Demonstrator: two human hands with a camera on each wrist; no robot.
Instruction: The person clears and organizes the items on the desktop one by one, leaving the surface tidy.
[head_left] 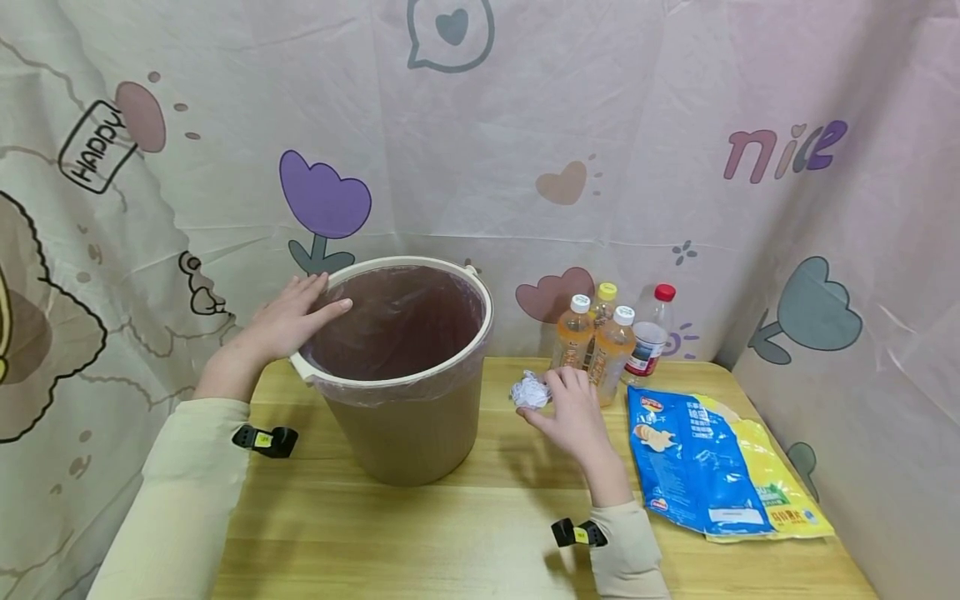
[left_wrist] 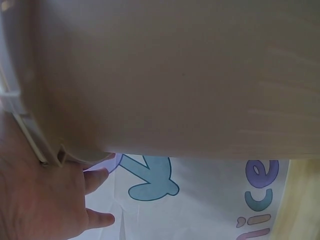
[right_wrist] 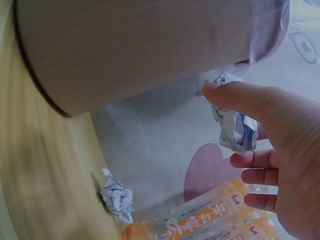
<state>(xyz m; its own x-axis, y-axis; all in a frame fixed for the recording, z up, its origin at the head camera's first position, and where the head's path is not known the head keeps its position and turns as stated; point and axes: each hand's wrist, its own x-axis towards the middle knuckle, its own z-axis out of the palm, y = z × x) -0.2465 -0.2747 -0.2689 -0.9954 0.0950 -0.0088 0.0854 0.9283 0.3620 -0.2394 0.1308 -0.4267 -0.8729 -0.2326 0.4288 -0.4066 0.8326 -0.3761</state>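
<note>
A beige bin (head_left: 405,433) lined with a clear plastic bag stands left of centre. My left hand (head_left: 288,321) rests on its left rim, fingers fairly straight and thumb over the opening. In the left wrist view, fingertips (left_wrist: 100,220) extend past the rim. To the right of the bin, my right hand (head_left: 576,417) pinches a crumpled paper ball (right_wrist: 235,117) between thumb and fingers. A second crumpled paper ball (right_wrist: 117,197) lies on the table below it, beside the bottles.
Behind the right hand stand orange drink bottles (head_left: 573,333) with white and yellow caps, and a clear red-capped bottle (head_left: 651,337). A blue and yellow snack bag (head_left: 697,467) lies flat at the right of the wooden table (head_left: 450,542). Printed cloth (head_left: 637,100) hangs behind.
</note>
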